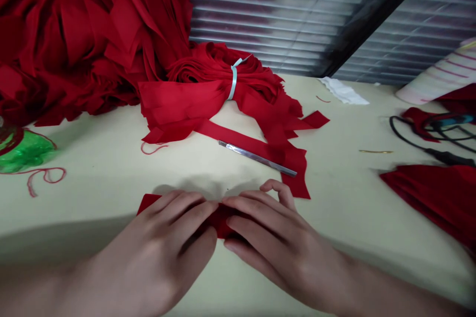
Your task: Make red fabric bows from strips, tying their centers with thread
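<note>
Left hand (167, 242) and right hand (284, 240) pinch a red strip (222, 223), maybe to keep it straight, in front of the red bundle (182, 101), which a pale tie (233, 80) holds together.

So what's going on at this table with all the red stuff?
A person is working with bare hands on a small red cloth strip, the left hand and right hand meeting over it, fingers on it. Just beyond lies a bundle of red strips bound with a pale tie, with a slim metal piece lying at least partly on its loose ends. A big heap of red cloth fills the far left.
</note>
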The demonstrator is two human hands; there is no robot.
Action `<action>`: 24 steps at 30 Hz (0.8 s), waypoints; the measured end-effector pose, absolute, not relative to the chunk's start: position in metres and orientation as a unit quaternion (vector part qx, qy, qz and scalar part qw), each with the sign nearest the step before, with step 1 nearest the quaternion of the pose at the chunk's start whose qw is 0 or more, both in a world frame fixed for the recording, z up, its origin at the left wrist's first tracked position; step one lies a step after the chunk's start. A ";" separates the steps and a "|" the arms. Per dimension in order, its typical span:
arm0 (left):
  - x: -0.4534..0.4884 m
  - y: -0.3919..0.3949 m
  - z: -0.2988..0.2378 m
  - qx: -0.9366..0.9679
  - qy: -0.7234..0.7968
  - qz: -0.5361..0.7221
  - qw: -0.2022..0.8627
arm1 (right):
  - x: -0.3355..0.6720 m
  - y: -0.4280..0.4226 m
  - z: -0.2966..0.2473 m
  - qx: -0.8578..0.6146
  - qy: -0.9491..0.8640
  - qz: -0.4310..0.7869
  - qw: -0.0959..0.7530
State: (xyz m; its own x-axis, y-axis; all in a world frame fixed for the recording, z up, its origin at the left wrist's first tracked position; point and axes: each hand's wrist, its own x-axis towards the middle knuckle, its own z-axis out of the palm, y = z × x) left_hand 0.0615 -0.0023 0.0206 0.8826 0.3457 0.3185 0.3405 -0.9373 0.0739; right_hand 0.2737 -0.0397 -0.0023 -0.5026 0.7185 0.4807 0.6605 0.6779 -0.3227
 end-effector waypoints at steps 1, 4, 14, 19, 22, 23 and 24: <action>0.061 -0.003 0.020 0.971 0.176 0.162 0.003 | 0.274 -0.040 -0.002 -0.399 -0.866 0.050 0.298; 0.061 -0.004 0.018 0.972 0.177 0.155 -0.005 | 0.274 -0.040 -0.003 -0.399 -0.867 0.053 0.293; 0.061 -0.006 0.019 0.973 0.171 0.154 -0.015 | 0.274 -0.039 -0.004 -0.405 -0.866 0.058 0.288; 0.063 -0.006 0.021 0.973 0.170 0.154 -0.030 | 0.279 -0.038 0.003 -0.402 -0.870 0.058 0.280; 0.062 -0.010 0.020 0.969 0.177 0.169 -0.043 | 0.283 -0.036 0.017 -0.417 -0.864 0.048 0.278; 0.061 -0.011 0.018 0.968 0.179 0.169 -0.045 | 0.282 -0.035 0.021 -0.424 -0.860 0.043 0.281; 0.060 -0.012 0.017 0.968 0.179 0.169 -0.045 | 0.281 -0.034 0.025 -0.432 -0.855 0.040 0.284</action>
State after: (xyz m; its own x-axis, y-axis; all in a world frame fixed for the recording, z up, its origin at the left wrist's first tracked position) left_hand 0.0603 -0.0123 0.0169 0.8791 0.3315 0.3425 0.3618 -0.9319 -0.0267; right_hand 0.2813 -0.0340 0.0252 -0.4651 0.7612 0.4519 0.7158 0.6237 -0.3139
